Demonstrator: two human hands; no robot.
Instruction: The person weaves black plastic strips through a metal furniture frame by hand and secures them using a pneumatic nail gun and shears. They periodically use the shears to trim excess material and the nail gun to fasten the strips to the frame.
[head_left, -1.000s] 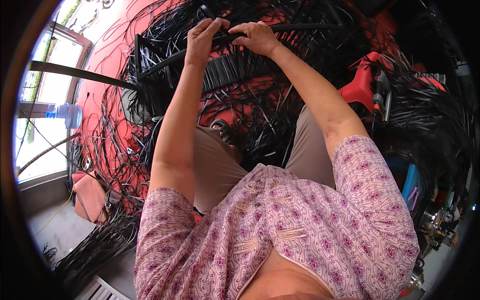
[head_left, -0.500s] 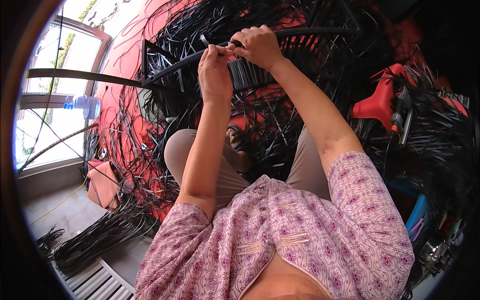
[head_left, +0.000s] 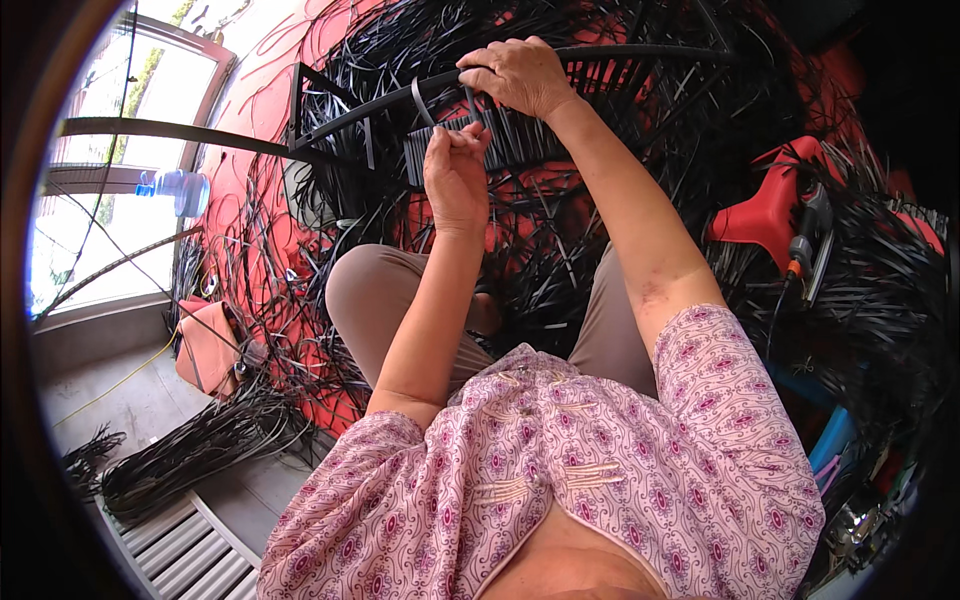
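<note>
A curved black frame bar runs across the far part of the view, with rows of black strips wound or woven just below it. My right hand is closed over this bar, its thumb and fingers pointing left. Below it, my left hand is pinched on a flat black strip that comes down from the bar by my right fingertips. Another strip loops over the bar just left of my hands. My left fingers partly hide the end of the pulled strip.
Loose black strips lie heaped over the red floor covering. At the right a red stool stands beside a corded tool. A pink bag, a bundle of strips and a water jug are at the left.
My left hand has drawn down and slightly right from the bar, and a length of strip now spans the gap. My right hand stays at the bar, having shifted a little.
</note>
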